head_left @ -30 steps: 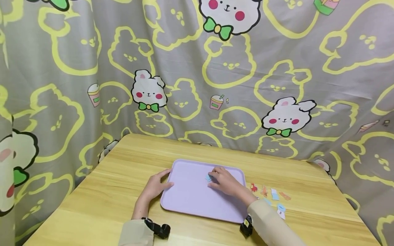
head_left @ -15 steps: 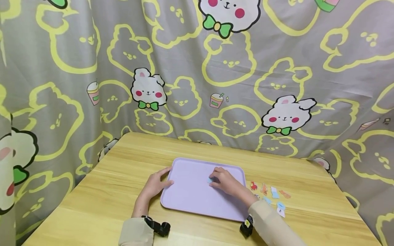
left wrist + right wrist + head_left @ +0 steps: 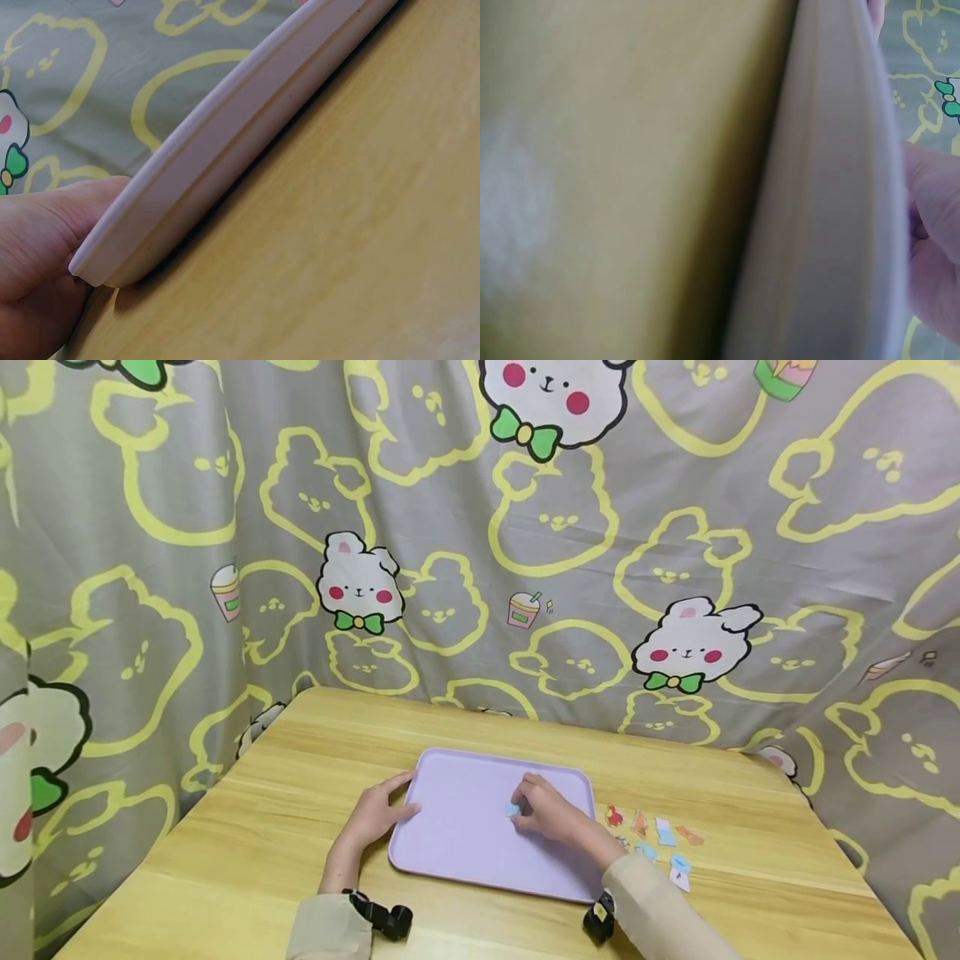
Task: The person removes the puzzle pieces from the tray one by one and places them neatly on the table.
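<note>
A shallow lilac tray (image 3: 465, 835) lies on the wooden table. My left hand (image 3: 375, 814) holds its left edge, thumb over the rim and the other fingers along the outer side. In the left wrist view, part of that hand (image 3: 37, 255) shows behind the tray's rim. My right hand (image 3: 547, 810) is over the right half of the tray and pinches a small light-blue paper cutout (image 3: 513, 808) between thumb and fingertips. The fingers cover much of the cutout. The tray's side wall (image 3: 832, 187) hides the cutout in the right wrist view.
Right of the tray lie several paper cutouts: a red one (image 3: 614, 815), an orange one (image 3: 640, 823), a white-and-blue one (image 3: 664, 832), a brown-orange one (image 3: 690, 835) and another blue-and-white piece (image 3: 679, 870). A patterned curtain (image 3: 450, 568) surrounds the table (image 3: 300, 760).
My right hand has shifted slightly toward me with the light-blue cutout, its fingers drawing closer together so less of the cutout shows. My left hand stays at the tray's edge.
</note>
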The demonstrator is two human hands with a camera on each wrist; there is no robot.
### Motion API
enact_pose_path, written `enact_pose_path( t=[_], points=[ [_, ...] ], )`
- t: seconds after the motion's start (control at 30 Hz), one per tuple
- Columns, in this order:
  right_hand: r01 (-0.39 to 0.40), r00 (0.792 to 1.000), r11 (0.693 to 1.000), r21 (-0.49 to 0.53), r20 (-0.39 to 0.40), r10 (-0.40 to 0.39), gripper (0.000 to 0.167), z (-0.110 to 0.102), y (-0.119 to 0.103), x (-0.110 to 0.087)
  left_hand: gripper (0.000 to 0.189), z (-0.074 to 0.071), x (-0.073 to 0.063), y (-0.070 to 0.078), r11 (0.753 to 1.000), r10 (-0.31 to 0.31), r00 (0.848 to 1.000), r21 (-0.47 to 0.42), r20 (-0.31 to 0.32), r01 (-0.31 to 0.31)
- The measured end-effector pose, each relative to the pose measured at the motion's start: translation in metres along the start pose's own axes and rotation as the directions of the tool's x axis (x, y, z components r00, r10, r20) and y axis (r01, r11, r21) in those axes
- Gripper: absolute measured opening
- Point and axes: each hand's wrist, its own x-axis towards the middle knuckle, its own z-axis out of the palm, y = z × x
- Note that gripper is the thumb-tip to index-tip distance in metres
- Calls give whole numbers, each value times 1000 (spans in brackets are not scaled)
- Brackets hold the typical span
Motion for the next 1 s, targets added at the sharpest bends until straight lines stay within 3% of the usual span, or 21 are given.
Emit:
enact_pose_path(
  t=[0.47,0.73,1.0],
  points=[
    [6,1000,999,-38,10,-6,17,-1,-4,-7,58,1,-1,-2,1000,10,1000,10,7,-10],
    [-10,998,994,106,-60,16,16,3,0,-15,58,1,-1,-1,1000,9,1000,0,9,-9],
    [-36,987,959,281,-138,77,13,4,-6,-23,58,0,-1,0,1000,10,1000,6,11,-10]
  ],
)
